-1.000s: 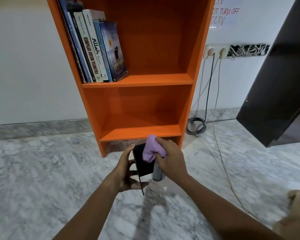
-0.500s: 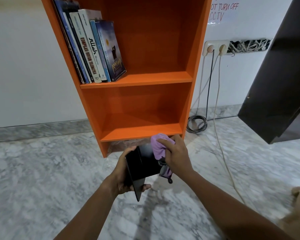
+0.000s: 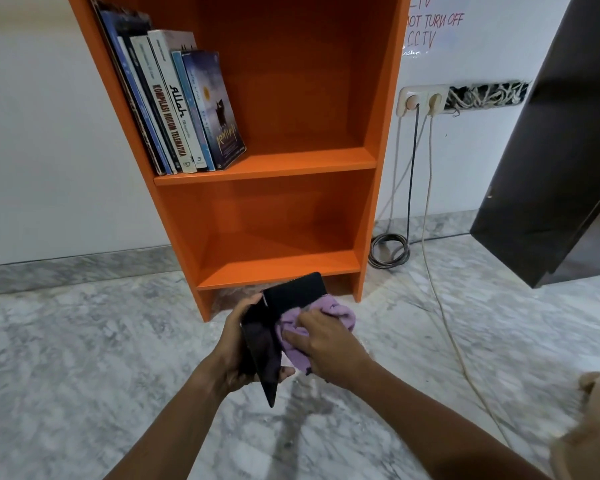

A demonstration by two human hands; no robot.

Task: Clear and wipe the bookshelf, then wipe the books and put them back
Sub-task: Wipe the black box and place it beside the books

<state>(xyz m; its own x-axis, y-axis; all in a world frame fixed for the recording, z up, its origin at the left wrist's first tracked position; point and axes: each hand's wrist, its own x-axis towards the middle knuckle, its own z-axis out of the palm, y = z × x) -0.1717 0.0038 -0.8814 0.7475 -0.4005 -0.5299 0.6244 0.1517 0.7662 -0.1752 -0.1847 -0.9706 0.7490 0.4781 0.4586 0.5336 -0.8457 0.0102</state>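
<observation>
Purple cloth [image 3: 336, 311]: bunched in right hand [image 3: 326, 344], pressed against book [image 3: 295, 292].
Left hand [image 3: 232, 344]: curled round book's left edge, long axis pointing away.

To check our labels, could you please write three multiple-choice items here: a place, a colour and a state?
1. The books stand: A on the floor; B on the upper shelf; C on the lower shelf.
2. The cloth is: A green; B purple; C white.
3. The right hand: A hangs idle; B pulls a plug; C presses the cloth on the black book.
Answers: B, they lean at its left side; B, plainly purple; C, it bunches the cloth against the cover.
</observation>
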